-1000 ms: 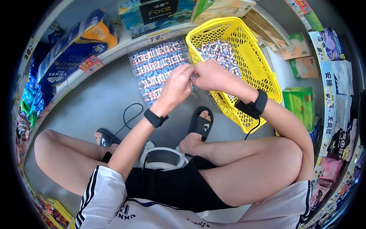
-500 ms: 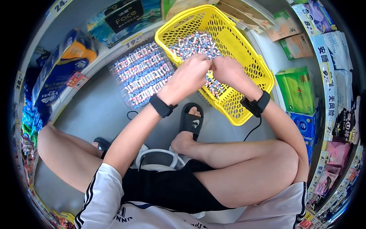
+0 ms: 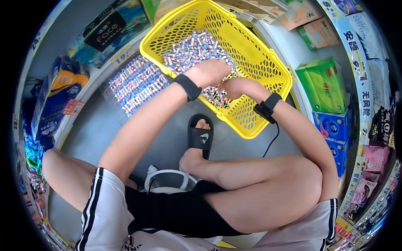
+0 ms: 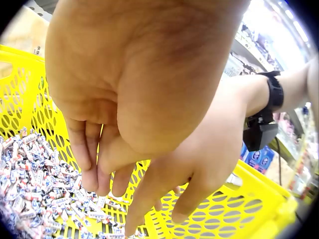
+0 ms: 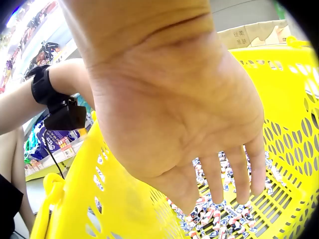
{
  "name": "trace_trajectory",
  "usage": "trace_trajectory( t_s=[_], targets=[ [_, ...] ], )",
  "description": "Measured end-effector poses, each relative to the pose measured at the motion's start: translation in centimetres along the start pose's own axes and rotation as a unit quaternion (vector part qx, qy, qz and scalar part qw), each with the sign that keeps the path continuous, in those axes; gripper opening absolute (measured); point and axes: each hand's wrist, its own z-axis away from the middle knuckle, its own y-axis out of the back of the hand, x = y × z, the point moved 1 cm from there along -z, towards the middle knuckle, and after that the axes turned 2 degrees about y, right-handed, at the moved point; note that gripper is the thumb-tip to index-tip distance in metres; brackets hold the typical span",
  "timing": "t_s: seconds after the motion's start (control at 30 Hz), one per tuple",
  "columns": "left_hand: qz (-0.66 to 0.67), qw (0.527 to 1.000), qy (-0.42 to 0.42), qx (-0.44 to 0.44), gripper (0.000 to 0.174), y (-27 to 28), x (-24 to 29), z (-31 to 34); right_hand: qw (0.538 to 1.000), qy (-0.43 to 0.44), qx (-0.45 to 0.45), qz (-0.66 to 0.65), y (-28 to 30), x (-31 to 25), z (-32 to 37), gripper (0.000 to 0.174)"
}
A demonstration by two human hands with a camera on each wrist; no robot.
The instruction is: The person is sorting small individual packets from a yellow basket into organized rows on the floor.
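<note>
Our left hand point(image 3: 211, 72) and right hand point(image 3: 243, 88) have moved from the left rim of the yellow perforated plastic basket point(image 3: 245, 50) to over its inside, fingers loose and open. Small twist-wrapped candies point(image 3: 194, 50) heap toward its far end; neat, crinkly candy rows point(image 3: 138, 85) lie beyond its left edge.

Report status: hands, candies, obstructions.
Left hand and right hand close together over yellow basket, fingers pointing down, no grip visible. Wrapped candies loose inside. Nothing seen in the way.
</note>
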Motion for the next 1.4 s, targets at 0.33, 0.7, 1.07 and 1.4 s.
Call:
trace_trajectory(
  t_s=[0.33, 0.7, 1.07, 1.4],
  targets=[
    [-0.130, 0.975, -0.017, -0.179, 0.018, -3.4, -1.0, -5.1, 0.998, 0.032, 0.045, -0.002, -6.3, 1.3, -2.4, 0.072],
    [-0.184, 0.963, 0.007, -0.195, 0.019, -9.0, -1.3, -6.7, 0.994, 0.057, 0.089, 0.014, -6.8, 1.2, -2.6, 0.063],
    [-0.166, 0.947, 0.083, -0.262, 0.022, -11.3, -1.9, -6.8, 0.992, 0.074, 0.092, 0.038, -8.0, 2.3, -4.0, 0.070],
    [-0.162, 0.956, 0.073, -0.232, 0.025, -11.6, -1.7, -6.6, 0.992, 0.061, 0.067, 0.092, -8.5, 2.2, -4.8, 0.072]
  ],
)
